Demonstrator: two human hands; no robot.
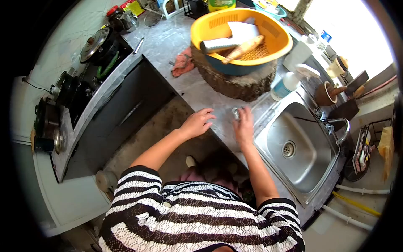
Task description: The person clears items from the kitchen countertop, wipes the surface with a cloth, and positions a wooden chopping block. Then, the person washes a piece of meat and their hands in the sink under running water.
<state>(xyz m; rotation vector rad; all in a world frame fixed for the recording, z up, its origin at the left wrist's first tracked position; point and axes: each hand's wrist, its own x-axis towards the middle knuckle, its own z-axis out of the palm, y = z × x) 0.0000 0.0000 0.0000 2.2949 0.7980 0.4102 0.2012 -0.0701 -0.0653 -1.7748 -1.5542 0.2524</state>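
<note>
My right hand (244,127) is over the counter just left of the sink, its fingers closed around a small silvery scrubber (235,112) that looks like steel wool. Part of the scrubber is hidden behind the fingers. Empty and with fingers apart, my left hand (196,123) hovers near the counter's front edge. Beyond both hands, a yellow basket (197,31) sits in a dark basin on a thick wooden stump (256,86). A cleaver (243,31) and a wooden-handled tool (243,49) lie in the basket.
To the right is a steel sink (310,153) with a faucet (346,130). A spray bottle (287,84) stands by its back corner. A reddish cloth (183,63) lies left of the stump. Pots, including a lidded one (95,44), stand on the stove side at left.
</note>
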